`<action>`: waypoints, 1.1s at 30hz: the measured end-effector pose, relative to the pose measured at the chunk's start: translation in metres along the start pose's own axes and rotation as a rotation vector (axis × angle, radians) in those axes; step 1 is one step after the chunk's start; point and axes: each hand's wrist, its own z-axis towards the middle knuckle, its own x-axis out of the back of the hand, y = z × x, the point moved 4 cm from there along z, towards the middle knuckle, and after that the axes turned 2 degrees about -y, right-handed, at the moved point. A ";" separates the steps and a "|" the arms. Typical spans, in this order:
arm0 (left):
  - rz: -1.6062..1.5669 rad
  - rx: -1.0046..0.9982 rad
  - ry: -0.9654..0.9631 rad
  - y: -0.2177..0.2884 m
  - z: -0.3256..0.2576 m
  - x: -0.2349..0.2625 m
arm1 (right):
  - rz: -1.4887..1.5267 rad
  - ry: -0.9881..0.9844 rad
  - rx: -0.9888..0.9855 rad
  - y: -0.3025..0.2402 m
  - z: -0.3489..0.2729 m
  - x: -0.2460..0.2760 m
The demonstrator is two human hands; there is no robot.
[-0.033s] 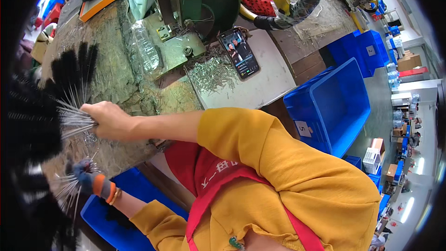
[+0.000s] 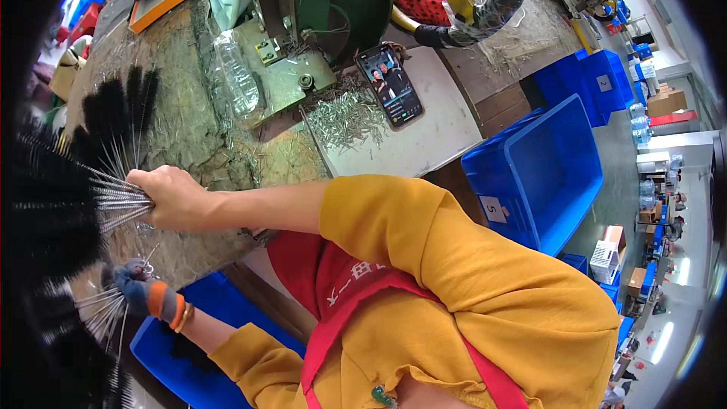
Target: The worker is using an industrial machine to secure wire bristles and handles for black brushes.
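My bare right hand (image 2: 178,197) is closed around the twisted wire stems of a bundle of black-bristled wire brushes (image 2: 125,113). Their bristle heads fan out to the left, beyond the bench edge of view. Closer to me, my left hand (image 2: 136,288), in a grey glove with orange bands, grips another bunch of wire brushes (image 2: 102,307) by the stems. Those heads hang at the lower left, partly lost in the dark rim. Both bundles are held above or beside the worn bench (image 2: 182,121).
A green machine (image 2: 326,7) stands at the back of the bench. Small metal clippings (image 2: 344,117) and a lit phone (image 2: 390,87) lie on a white board (image 2: 424,136). Blue bins stand at right (image 2: 538,167) and below the left forearm (image 2: 170,363).
Both hands keep their grip. My left hand and its brushes have shifted slightly, and the lower stems fan a little differently. My right hand has edged slightly left.
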 end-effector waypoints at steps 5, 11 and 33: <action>0.373 0.109 0.188 -0.026 -0.003 -0.003 | -0.114 -0.314 -0.463 0.039 -0.021 -0.012; 0.652 0.394 0.404 -0.044 -0.003 0.035 | -0.164 -0.133 -0.191 0.062 -0.036 -0.017; -0.715 0.858 -0.785 0.010 -0.191 -0.094 | 0.241 -0.746 -0.560 -0.017 -0.070 -0.009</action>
